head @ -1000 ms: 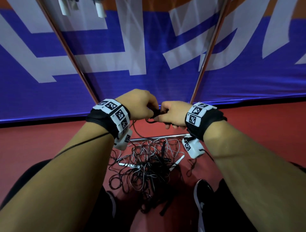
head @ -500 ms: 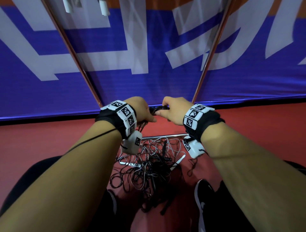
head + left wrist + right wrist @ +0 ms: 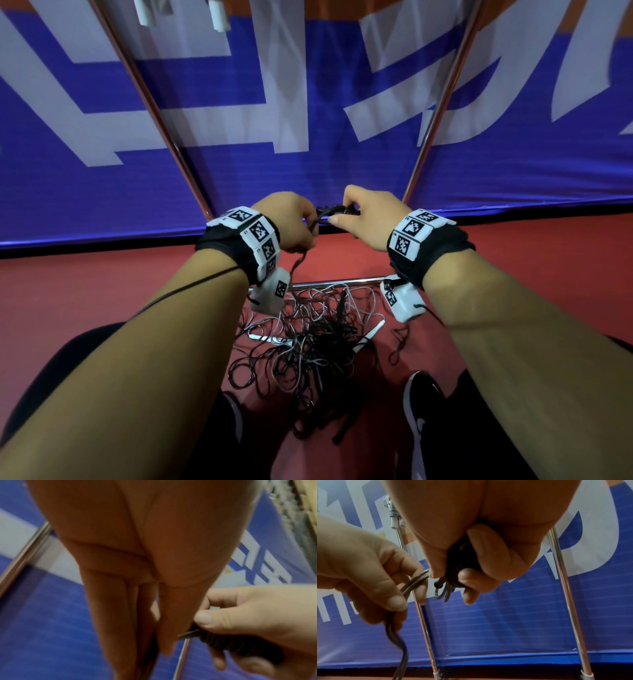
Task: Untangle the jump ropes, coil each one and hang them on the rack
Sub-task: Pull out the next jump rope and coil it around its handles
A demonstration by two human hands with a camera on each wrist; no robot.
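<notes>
Blue banner (image 3: 308, 171) behind: my right hand (image 3: 370, 219) clamps the black handle (image 3: 457, 563), my left hand (image 3: 291, 222) pinches its light, springy, slick cord (image 3: 412, 584); best gripped near the handle.

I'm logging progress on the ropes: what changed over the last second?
Both hands rose toward the banner: the right hand grips the black coiled bundle, the left hand pulls its cord sideways. The tangled pile stayed on the floor.
</notes>
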